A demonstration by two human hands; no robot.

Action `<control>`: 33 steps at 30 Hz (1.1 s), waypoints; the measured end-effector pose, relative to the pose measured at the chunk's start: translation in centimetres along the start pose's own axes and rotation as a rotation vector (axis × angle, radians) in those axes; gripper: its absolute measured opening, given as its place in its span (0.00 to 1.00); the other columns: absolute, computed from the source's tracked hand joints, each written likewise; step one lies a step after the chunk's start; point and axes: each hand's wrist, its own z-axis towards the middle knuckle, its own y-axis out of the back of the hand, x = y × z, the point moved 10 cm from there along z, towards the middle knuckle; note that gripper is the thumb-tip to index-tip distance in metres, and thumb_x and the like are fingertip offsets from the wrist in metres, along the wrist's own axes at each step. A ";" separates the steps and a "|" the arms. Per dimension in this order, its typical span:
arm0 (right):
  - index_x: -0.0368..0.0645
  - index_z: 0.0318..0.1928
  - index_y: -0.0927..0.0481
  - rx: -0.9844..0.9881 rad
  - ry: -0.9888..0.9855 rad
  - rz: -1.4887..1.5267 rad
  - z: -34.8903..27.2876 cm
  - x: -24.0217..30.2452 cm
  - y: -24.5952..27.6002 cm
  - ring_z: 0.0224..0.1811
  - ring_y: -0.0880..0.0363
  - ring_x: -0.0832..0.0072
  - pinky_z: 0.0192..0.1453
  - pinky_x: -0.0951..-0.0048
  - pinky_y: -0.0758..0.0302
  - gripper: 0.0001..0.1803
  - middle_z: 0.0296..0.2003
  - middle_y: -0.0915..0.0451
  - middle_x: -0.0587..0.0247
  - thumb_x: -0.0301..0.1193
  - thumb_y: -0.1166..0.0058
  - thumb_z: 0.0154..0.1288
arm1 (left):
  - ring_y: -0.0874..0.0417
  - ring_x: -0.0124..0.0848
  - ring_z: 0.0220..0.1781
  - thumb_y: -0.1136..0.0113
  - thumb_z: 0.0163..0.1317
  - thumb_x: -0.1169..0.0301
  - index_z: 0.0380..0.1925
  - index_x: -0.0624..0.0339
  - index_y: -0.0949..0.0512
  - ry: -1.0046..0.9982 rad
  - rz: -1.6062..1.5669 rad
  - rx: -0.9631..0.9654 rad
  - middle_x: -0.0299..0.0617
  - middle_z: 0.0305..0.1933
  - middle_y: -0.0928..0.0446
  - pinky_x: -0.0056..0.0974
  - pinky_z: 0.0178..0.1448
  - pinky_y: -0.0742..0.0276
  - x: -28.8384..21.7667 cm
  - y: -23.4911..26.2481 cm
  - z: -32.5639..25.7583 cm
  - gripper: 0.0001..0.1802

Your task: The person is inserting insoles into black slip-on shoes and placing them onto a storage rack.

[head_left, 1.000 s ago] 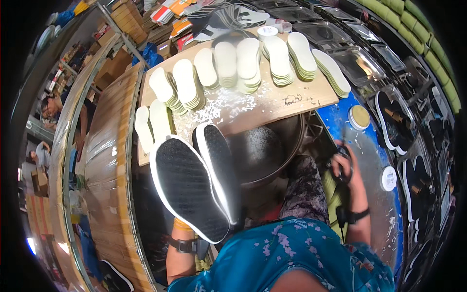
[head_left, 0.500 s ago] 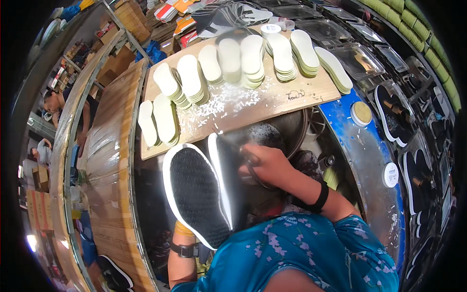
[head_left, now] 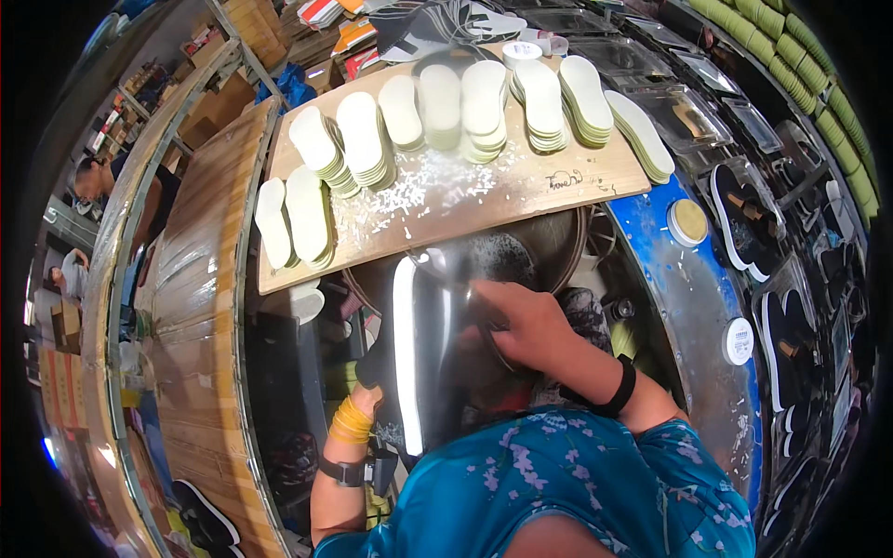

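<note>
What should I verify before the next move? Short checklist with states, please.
1. Left hand secure on the black shoe: cannot tell; its fingers are hidden.
2. Right hand on the dark tool: ok; fingers curl around it.
3. Tool's working end visible: cannot tell; blurred against dark surroundings.
4. Insole stacks resting on the board: ok.
5. Board free of loose bits: not ok; white scraps lie in front of the stacks.
</note>
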 end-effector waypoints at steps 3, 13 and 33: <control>0.47 0.47 0.29 0.028 -0.097 -0.063 0.0 -2.7 -0.5 0.40 0.24 0.55 0.40 0.63 0.26 0.23 0.37 0.23 0.53 0.40 0.42 0.50 | 0.24 0.33 0.48 0.53 0.62 0.63 0.50 0.66 0.31 0.013 0.011 -0.013 0.44 0.48 0.26 0.36 0.52 0.28 0.3 0.9 -0.5 0.21; 0.44 0.47 0.28 -0.317 -0.911 -0.623 -15.4 -22.3 16.3 0.37 0.23 0.49 0.40 0.56 0.29 0.25 0.33 0.22 0.42 0.38 0.41 0.48 | 0.25 0.33 0.48 0.54 0.63 0.62 0.50 0.66 0.31 -0.031 0.003 -0.139 0.44 0.49 0.27 0.36 0.52 0.28 -0.8 1.4 2.2 0.21; 0.42 0.63 0.47 0.225 -0.335 0.479 0.8 -9.3 -1.7 0.46 0.27 0.71 0.46 0.70 0.28 0.39 0.50 0.28 0.55 0.24 0.44 0.51 | 0.25 0.38 0.49 0.50 0.59 0.70 0.45 0.67 0.28 -0.365 1.163 -0.056 0.50 0.47 0.26 0.37 0.51 0.30 -0.8 -3.7 5.2 0.16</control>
